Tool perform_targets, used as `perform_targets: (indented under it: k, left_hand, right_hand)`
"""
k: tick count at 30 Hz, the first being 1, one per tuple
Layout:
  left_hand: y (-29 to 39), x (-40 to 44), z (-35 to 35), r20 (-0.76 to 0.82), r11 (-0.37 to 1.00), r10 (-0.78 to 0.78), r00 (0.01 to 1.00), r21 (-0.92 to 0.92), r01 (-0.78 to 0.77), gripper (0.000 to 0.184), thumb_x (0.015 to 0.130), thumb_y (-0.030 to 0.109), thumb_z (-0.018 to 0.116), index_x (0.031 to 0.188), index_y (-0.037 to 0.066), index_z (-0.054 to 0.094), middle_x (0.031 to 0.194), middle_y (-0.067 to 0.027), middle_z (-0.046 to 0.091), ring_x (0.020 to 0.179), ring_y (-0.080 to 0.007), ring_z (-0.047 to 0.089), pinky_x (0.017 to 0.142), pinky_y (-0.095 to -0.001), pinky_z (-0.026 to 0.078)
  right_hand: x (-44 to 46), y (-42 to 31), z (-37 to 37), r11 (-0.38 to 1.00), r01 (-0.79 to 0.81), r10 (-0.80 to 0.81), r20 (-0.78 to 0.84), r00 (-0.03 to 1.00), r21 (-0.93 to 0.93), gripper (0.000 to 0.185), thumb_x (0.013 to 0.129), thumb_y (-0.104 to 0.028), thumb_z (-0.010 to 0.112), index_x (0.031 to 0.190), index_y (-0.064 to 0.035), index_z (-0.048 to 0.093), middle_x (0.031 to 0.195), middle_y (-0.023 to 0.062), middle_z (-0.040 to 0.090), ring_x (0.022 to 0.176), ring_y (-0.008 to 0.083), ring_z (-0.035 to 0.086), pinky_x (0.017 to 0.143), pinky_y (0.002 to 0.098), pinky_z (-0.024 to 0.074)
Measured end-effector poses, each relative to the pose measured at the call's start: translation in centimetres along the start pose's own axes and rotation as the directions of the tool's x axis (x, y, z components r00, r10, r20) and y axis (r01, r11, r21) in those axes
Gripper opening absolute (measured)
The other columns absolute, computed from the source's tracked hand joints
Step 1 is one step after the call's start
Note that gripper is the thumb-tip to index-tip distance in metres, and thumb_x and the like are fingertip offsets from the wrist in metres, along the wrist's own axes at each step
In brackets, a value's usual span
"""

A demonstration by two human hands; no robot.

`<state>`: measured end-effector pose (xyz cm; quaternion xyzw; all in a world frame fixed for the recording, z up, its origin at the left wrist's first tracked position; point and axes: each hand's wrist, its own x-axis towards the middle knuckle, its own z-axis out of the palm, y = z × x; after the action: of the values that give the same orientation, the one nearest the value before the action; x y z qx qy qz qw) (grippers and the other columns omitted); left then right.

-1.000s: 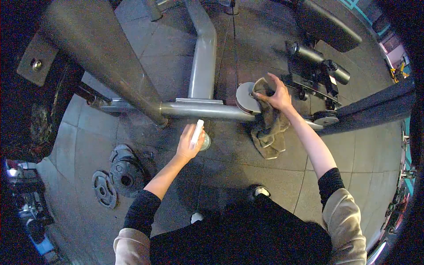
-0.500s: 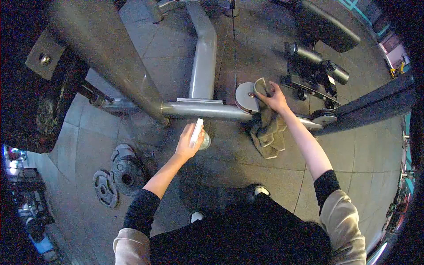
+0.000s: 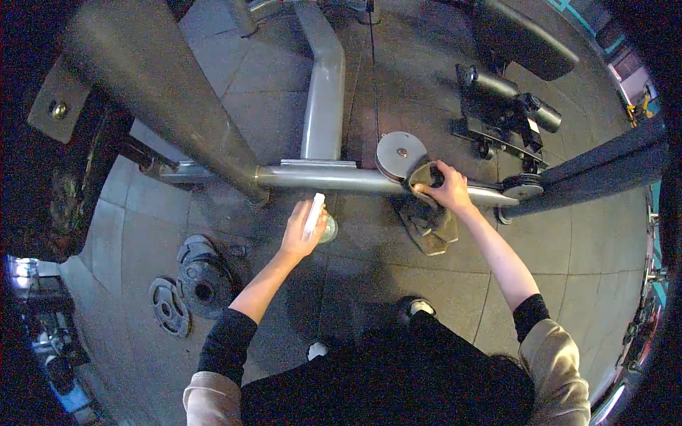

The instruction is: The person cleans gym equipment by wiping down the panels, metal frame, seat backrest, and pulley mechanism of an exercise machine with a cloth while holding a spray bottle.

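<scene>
My left hand (image 3: 301, 231) is wrapped round a spray bottle (image 3: 329, 228) with a white trigger head and a clear, pale body. It hangs on the near side of the machine's grey horizontal tube (image 3: 334, 177). In my right hand (image 3: 450, 189) is a grey-brown cloth (image 3: 428, 226), pinched near its top, its loose folds hanging below the tube. The cloth's upper edge lies against the lower right rim of a round grey pulley (image 3: 400, 154). A thin cable runs up from that pulley. Part of the tube is hidden behind the cloth and hand.
Weight plates (image 3: 202, 280) lie on the tiled floor at left. A thick slanted post (image 3: 163, 92) rises at upper left. Black padded rollers (image 3: 497, 85) and a second pulley (image 3: 522, 187) are on the right. My shoes (image 3: 420, 307) are just below.
My right hand has moved down with the cloth, from the pulley's face to its lower right rim, uncovering more of the disc. My left hand stays almost still with the spray bottle.
</scene>
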<state>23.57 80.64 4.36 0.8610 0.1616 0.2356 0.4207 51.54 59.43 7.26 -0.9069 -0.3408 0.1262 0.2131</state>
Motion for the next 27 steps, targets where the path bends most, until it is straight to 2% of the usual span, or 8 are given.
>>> perform_targets:
  k: [6, 9, 12, 13, 16, 17, 20, 27]
  left_hand:
    - [0.2, 0.3, 0.0, -0.019, 0.998, 0.047, 0.999, 0.042, -0.046, 0.02, 0.08, 0.014, 0.056, 0.095, 0.001, 0.053, 0.085, -0.0136, 0.056, 0.078, -0.0322, 0.055, 0.071, -0.039, 0.046]
    - [0.1, 0.3, 0.2, -0.026, 0.998, 0.055, 0.998, 0.038, -0.054, 0.018, 0.079, 0.012, 0.055, 0.093, 0.001, 0.054, 0.084, -0.0133, 0.056, 0.078, -0.0317, 0.055, 0.071, -0.0392, 0.046]
    - [0.4, 0.4, 0.1, -0.037, 0.996, 0.082, 0.996, 0.035, -0.081, 0.018, 0.079, 0.013, 0.056, 0.092, 0.001, 0.054, 0.083, -0.0133, 0.055, 0.078, -0.0313, 0.055, 0.07, -0.0391, 0.046]
    - [0.4, 0.4, 0.2, -0.041, 0.996, 0.076, 0.996, 0.041, -0.074, 0.018, 0.079, 0.013, 0.056, 0.092, 0.001, 0.055, 0.083, -0.0132, 0.055, 0.078, -0.0312, 0.055, 0.07, -0.0388, 0.046]
    - [0.0, 0.4, 0.3, -0.037, 0.996, 0.074, 0.997, 0.06, -0.072, 0.017, 0.08, 0.013, 0.055, 0.092, 0.001, 0.055, 0.083, -0.0131, 0.056, 0.078, -0.0311, 0.055, 0.069, -0.0382, 0.046]
    - [0.0, 0.4, 0.3, -0.033, 0.994, 0.086, 0.996, 0.072, -0.083, 0.017, 0.08, 0.013, 0.055, 0.092, 0.001, 0.055, 0.084, -0.0131, 0.056, 0.078, -0.031, 0.055, 0.069, -0.0381, 0.047]
    - [0.3, 0.4, 0.1, -0.029, 0.994, 0.086, 0.996, 0.075, -0.084, 0.017, 0.081, 0.013, 0.055, 0.092, 0.001, 0.054, 0.084, -0.0134, 0.056, 0.078, -0.0309, 0.055, 0.07, -0.0381, 0.046]
    - [0.0, 0.0, -0.1, -0.017, 1.0, 0.016, 1.0, -0.002, -0.016, 0.02, 0.081, 0.013, 0.055, 0.096, 0.0, 0.053, 0.087, -0.0138, 0.057, 0.082, -0.0309, 0.056, 0.073, -0.0389, 0.046]
  right_hand:
    - [0.2, -0.1, 0.4, 0.987, 0.013, 0.001, -0.086, 0.996, 0.163, 0.078, 0.061, -0.061, 0.07, 0.116, -0.0076, 0.057, 0.109, 0.0169, 0.06, 0.105, 0.031, 0.056, 0.092, 0.0455, 0.0378]
    - [1.0, -0.9, 0.7, 0.993, -0.092, 0.099, -0.103, 0.99, 0.072, 0.075, 0.063, -0.061, 0.068, 0.113, -0.0066, 0.059, 0.109, 0.0182, 0.061, 0.104, 0.0308, 0.057, 0.089, 0.0413, 0.0426]
    - [3.4, -1.9, 1.0, 0.97, -0.116, 0.154, -0.168, 0.974, 0.212, 0.074, 0.065, -0.062, 0.065, 0.114, -0.0059, 0.059, 0.107, 0.019, 0.061, 0.1, 0.0316, 0.059, 0.083, 0.0399, 0.047]
    - [3.9, -1.8, 0.7, 0.978, 0.033, 0.022, -0.257, 0.966, 0.207, 0.066, 0.069, -0.061, 0.062, 0.108, -0.0083, 0.063, 0.098, 0.0186, 0.064, 0.093, 0.0327, 0.062, 0.077, 0.0394, 0.0493]
    - [5.2, -2.0, -0.1, 0.978, -0.108, 0.131, -0.121, 0.984, 0.181, 0.056, 0.072, -0.059, 0.061, 0.102, -0.0123, 0.066, 0.091, 0.0163, 0.066, 0.089, 0.0328, 0.063, 0.075, 0.041, 0.0496]
    - [6.1, -2.1, 0.4, 0.986, -0.109, 0.13, -0.171, 0.977, 0.127, 0.05, 0.074, -0.058, 0.06, 0.096, -0.0135, 0.069, 0.086, 0.0137, 0.067, 0.085, 0.0324, 0.064, 0.074, 0.041, 0.0501]
    - [6.5, -2.8, 0.3, 0.977, -0.133, 0.158, -0.145, 0.977, 0.168, 0.049, 0.074, -0.056, 0.061, 0.096, -0.0134, 0.069, 0.09, 0.013, 0.067, 0.086, 0.0314, 0.064, 0.073, 0.0399, 0.0503]
    - [3.9, -1.6, 1.9, 0.957, 0.043, 0.052, -0.315, 0.948, 0.288, 0.042, 0.072, -0.041, 0.07, 0.101, -0.0121, 0.063, 0.095, 0.0102, 0.065, 0.09, 0.0276, 0.061, 0.076, 0.0381, 0.0483]
